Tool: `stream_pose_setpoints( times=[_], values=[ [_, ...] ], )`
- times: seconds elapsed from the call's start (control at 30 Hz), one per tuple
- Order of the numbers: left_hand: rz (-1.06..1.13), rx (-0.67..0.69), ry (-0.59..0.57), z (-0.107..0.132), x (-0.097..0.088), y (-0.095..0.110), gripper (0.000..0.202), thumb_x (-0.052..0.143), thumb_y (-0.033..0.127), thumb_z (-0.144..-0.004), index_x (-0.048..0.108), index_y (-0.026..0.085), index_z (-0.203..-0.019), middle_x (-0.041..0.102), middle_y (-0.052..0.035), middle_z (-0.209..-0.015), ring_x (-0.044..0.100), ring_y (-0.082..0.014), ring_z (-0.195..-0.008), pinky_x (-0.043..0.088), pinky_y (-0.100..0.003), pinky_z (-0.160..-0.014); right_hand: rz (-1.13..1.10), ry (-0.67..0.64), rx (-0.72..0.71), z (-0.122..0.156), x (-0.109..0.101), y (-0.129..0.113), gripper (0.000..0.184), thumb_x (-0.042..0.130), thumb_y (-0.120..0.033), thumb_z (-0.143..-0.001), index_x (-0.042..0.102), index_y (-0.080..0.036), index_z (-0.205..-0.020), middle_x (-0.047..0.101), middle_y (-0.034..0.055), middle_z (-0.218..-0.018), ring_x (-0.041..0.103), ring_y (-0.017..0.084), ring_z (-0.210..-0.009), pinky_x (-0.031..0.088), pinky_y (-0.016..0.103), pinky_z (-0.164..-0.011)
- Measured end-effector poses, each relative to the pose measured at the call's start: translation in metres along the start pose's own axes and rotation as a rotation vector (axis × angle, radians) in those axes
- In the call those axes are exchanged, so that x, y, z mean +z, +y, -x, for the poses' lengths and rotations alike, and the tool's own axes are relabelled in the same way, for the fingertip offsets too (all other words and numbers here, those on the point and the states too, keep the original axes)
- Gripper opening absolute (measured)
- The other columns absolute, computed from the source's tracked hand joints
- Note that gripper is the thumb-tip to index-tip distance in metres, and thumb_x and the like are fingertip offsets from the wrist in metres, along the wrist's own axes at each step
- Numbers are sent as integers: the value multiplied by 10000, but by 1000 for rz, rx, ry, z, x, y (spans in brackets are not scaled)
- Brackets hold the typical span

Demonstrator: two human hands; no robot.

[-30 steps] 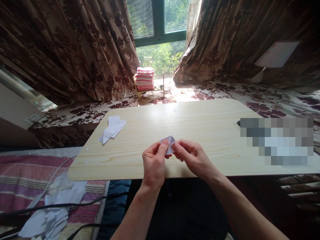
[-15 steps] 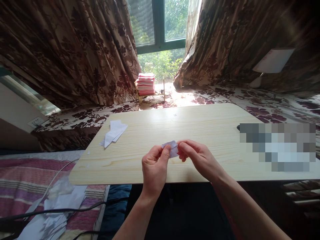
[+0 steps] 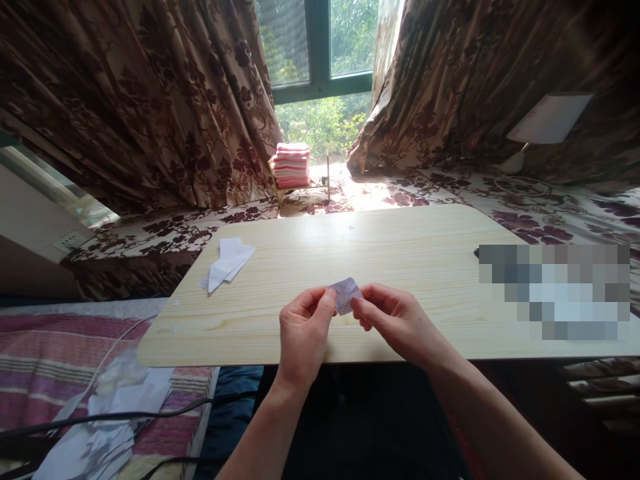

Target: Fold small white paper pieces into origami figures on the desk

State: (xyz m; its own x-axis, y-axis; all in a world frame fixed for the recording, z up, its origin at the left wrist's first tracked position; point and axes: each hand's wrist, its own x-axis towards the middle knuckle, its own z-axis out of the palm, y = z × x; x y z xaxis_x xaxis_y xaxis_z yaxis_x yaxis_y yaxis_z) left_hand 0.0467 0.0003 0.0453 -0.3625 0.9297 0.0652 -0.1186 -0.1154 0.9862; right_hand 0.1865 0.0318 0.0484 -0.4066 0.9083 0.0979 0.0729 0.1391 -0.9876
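A small creased piece of paper [image 3: 345,295], whitish with faint marks, is held above the near part of the wood-grain table [image 3: 280,267]. My left hand [image 3: 306,328] pinches its left edge between thumb and fingers. On the other side, my right hand [image 3: 393,317] grips the right corner with its thumb on top. Parts of the paper's edges are hidden under the fingertips. Several overlapping white paper pieces [image 3: 230,263] lie toward the table's left end.
At right, a blurred-out patch [image 3: 565,293] covers something on the table. Loose papers [image 3: 110,433] and dark cables [image 3: 150,419] lie at lower left on a striped bedspread [image 3: 40,347]. Folded pink cloths [image 3: 291,165] are stacked by the window; a lamp [image 3: 550,120] stands at the back right.
The paper has been opened out a little and turned, now showing a flatter, wider face. My right thumb has come down onto its right corner; my left hand has shifted slightly left.
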Motion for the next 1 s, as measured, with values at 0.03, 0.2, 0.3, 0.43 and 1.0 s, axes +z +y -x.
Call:
stream_pose_setpoints(
  times=[0.03,0.2,0.3,0.43,1.0],
  values=[
    [-14,8,6,0,0,1,123,661,242,-766,699,157,-685,643,25,-604,609,-128,-662,477,-222,-659,-10,-4,5,0,-1,0,218,571,-373,-855,652,-182,-790,602,2,-675,531,127,-604,453,258,-557],
    [-47,25,6,0,1,2,123,658,240,-771,706,156,-696,634,27,-594,615,-130,-673,481,-214,-651,-38,23,-7,-3,-5,5,195,607,-350,-842,619,-185,-946,676,38,-806,614,166,-738,491,279,-601],
    [-25,16,-11,0,1,1,120,660,243,-777,712,158,-711,632,31,-601,605,-112,-664,480,-196,-649,-71,56,-62,-4,-3,9,210,619,-298,-840,561,-200,-1018,678,30,-827,636,166,-780,503,273,-622],
    [10,0,-34,1,0,1,106,669,242,-772,724,155,-747,640,29,-616,592,-97,-651,481,-187,-646,-58,80,-156,-3,2,9,205,585,-225,-859,515,-219,-1051,660,8,-826,638,138,-749,514,252,-624],
    [-115,142,-162,1,-11,1,133,581,159,-831,682,184,-913,671,-21,-920,622,-160,-882,480,-270,-818,-56,195,-197,-5,3,12,89,628,-211,-831,645,-202,-918,687,17,-849,657,149,-771,548,271,-707]
  ],
)
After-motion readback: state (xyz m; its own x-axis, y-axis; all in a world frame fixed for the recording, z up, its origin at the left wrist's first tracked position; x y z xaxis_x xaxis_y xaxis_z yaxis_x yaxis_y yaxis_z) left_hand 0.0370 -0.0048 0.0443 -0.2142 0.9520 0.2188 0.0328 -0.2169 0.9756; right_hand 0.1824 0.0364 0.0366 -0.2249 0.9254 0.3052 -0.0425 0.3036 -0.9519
